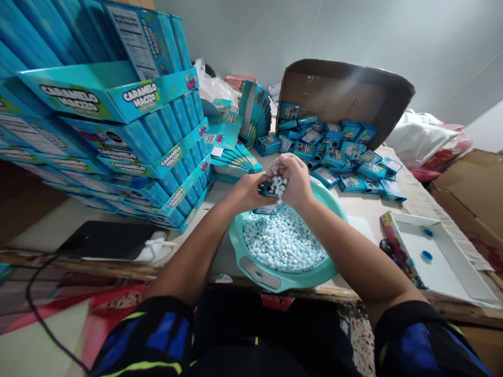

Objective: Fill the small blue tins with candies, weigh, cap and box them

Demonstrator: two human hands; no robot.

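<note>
Over a turquoise bowl (338,205), my left hand (248,192) is closed around a small blue candy box (269,209), partly hidden by the fingers. My right hand (295,179) is cupped right above it, closed on a handful of small white and pale-blue candies (279,185). These candies spill between the two hands at the box's top. Many loose candies (283,243) of the same kind fill the bowl underneath.
Stacked blue display cartons (153,133) stand at left. Small blue boxes (334,154) spill from a tipped cardboard box (353,94) behind the bowl. A white tray (451,256) with two blue caps lies at right; a black flat device (106,240) lies at left.
</note>
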